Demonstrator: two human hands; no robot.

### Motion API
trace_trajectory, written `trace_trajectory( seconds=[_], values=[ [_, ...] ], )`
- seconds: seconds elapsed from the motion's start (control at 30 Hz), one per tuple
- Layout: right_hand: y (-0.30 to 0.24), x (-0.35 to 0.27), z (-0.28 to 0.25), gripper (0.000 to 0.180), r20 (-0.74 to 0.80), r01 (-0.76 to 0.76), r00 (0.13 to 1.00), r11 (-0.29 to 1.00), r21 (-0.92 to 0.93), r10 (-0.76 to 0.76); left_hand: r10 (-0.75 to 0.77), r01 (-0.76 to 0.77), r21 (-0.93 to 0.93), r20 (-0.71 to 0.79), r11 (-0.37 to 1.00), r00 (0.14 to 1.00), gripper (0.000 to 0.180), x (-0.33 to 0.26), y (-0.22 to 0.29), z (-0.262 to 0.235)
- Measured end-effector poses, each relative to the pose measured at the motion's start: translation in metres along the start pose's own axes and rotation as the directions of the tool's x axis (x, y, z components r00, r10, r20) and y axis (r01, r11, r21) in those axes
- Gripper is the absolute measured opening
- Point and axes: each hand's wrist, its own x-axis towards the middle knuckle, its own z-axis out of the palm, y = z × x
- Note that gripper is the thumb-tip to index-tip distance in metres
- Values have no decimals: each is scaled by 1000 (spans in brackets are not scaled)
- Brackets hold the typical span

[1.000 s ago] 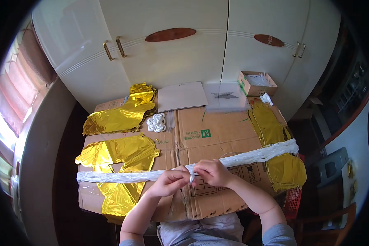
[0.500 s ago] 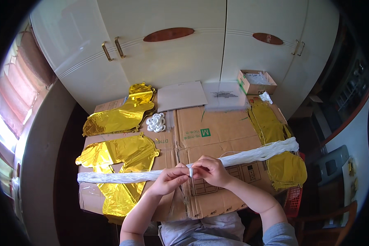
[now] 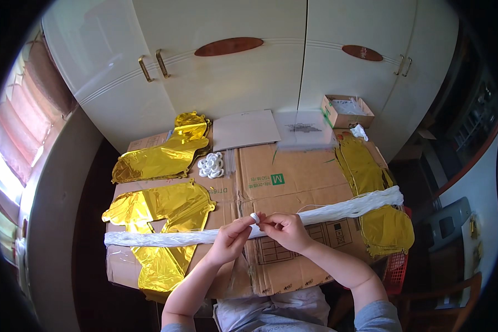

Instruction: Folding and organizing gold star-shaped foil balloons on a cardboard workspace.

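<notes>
Between my two hands is a small white ring-shaped coil point(image 3: 255, 218), held above the middle of the cardboard. My left hand point(image 3: 231, 239) pinches its left side with thumb and fingers. From the right, my right hand point(image 3: 284, 229) closes its fingertips on the coil's other edge. Just behind and under the hands a long bundle of white strands point(image 3: 337, 212) stretches across the table. A pile of similar white coils point(image 3: 211, 165) lies farther back, left of the middle.
Flat gold foil balloons lie at the left point(image 3: 160, 202), back left point(image 3: 160, 160) and right point(image 3: 387, 229). Toward the back are a grey board point(image 3: 245, 130), a clear plastic sheet point(image 3: 304, 130) and an open small box point(image 3: 346, 116). White cabinets point(image 3: 221, 83) stand behind the flattened cardboard point(image 3: 285, 196).
The white coil has risen slightly and turned, so its round opening shows more. My left hand has tilted upward with it; my right hand has shifted only a little.
</notes>
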Motion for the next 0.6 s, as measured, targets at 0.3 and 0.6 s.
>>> trace_trajectory(
  seconds=[0.3,0.6],
  values=[
    [0,4,3,15,-116,442,855,828,-346,-505,-197,223,221,-133,950,971,20,-2,8,10],
    [4,9,-8,15,-17,484,865,843,-237,-502,-342,348,-46,107,936,934,18,-2,9,2]
  ],
)
